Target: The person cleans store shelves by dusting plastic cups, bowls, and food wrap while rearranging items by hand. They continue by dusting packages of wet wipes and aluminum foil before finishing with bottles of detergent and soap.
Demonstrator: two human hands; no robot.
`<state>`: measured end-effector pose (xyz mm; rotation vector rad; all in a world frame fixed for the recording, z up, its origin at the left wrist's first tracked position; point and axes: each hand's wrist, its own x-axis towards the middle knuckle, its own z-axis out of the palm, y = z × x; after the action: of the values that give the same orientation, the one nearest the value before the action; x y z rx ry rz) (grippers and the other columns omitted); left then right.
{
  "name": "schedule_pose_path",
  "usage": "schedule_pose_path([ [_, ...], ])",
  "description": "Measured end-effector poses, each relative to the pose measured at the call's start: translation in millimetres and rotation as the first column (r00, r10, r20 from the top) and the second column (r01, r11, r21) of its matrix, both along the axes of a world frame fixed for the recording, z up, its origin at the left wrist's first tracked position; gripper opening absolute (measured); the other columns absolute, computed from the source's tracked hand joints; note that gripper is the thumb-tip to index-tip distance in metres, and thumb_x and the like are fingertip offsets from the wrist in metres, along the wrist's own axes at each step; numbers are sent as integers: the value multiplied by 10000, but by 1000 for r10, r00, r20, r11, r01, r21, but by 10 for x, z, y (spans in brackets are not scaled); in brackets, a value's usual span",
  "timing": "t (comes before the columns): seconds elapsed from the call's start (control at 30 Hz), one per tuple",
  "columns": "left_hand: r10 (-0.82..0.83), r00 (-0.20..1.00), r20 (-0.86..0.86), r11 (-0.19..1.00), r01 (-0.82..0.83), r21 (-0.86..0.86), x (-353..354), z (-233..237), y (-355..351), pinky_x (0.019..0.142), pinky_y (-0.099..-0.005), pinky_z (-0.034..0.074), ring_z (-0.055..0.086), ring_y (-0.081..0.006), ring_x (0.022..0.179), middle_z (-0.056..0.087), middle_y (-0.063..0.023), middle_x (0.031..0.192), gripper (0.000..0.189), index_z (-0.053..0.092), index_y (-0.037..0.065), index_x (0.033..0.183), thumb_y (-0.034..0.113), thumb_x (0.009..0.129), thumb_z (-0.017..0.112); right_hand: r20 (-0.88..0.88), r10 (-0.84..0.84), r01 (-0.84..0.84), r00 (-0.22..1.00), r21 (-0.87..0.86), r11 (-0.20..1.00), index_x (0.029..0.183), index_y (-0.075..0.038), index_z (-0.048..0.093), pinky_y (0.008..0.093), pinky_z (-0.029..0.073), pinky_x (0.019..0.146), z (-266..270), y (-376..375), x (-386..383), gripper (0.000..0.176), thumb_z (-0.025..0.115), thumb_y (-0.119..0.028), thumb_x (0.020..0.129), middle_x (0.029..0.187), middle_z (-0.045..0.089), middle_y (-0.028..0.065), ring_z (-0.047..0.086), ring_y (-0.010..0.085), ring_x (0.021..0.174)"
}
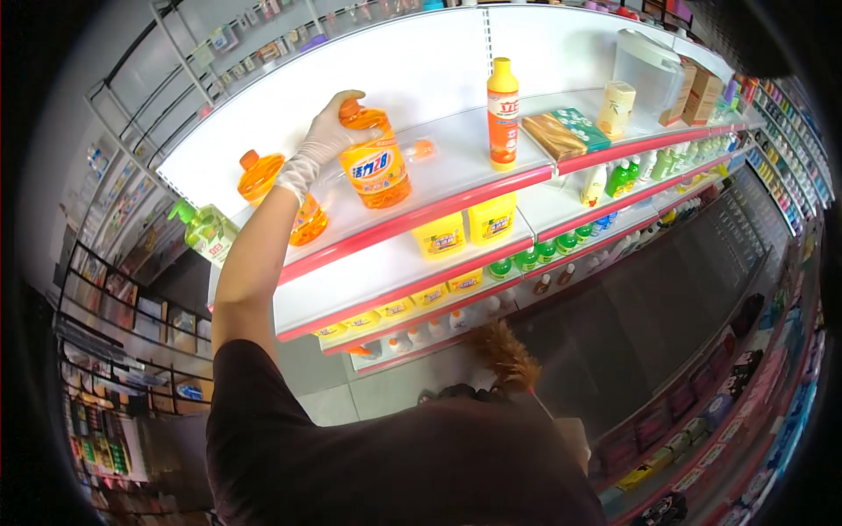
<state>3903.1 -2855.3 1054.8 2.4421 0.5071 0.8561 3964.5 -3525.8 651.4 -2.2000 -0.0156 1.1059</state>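
My left hand (340,131), in a white glove, is wrapped round the upper part of an orange liquid bottle (375,162) with an orange cap. This bottle stands on the top shelf. Another orange bottle (260,178) is left of it, partly behind my forearm. Low in the view, my right hand (574,441) shows only as a pale part beside my dark sleeve, at the handle of a brown feather duster (509,355); its fingers are mostly hidden. The duster's feathers hang above the floor.
A yellow-capped bottle (503,114), flat boxes (566,133) and a clear container (645,79) stand farther right on the top shelf. A green pump bottle (209,232) is at its left end. Red-edged lower shelves hold yellow jugs (491,219) and green bottles. More racks line both sides.
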Motion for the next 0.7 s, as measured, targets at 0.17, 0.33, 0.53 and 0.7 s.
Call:
schedule_pose_path([
  [0.17, 65, 991, -121, 998, -65, -4, 75, 107, -83, 994, -359, 414, 531, -266, 1148, 558, -167, 1213, 810, 450, 103, 1307, 399, 649, 819, -17, -87, 85, 996, -67, 994, 908, -45, 736, 293, 389, 443, -134, -311, -88, 232, 638, -225, 800, 565, 587, 50, 504, 127, 448],
  [0.33, 224, 974, -35, 806, -165, 568, 493, 651, -600, 1084, -390, 296, 373, -330, 1306, 443, -205, 1361, 973, 320, 97, 1422, 591, 681, 713, -36, -220, 217, 975, -74, 973, 905, -40, 735, 286, 400, 450, -188, -485, -81, 214, 653, -206, 798, 574, 589, 54, 515, 120, 463],
  [0.53, 55, 998, -40, 998, -57, -37, 1891, 124, -911, 1049, -370, 351, 425, -308, 1269, 440, -191, 1362, 965, 340, 43, 1397, 475, 657, 783, 284, -51, -19, 958, 240, 971, 981, -5, 704, 250, 328, 398, -876, -967, 88, 244, 641, -183, 826, 525, 520, 14, 438, 85, 428],
  [0.7, -191, 982, 3, 896, 176, -408, 2247, -158, -932, 923, -352, 459, 591, -260, 1059, 598, -155, 1148, 792, 434, 26, 1275, 337, 658, 822, 122, -511, 410, 851, 454, 791, 891, -1, 674, 214, 230, 357, 552, -703, 410, 236, 589, -222, 892, 479, 441, -35, 344, 38, 377],
])
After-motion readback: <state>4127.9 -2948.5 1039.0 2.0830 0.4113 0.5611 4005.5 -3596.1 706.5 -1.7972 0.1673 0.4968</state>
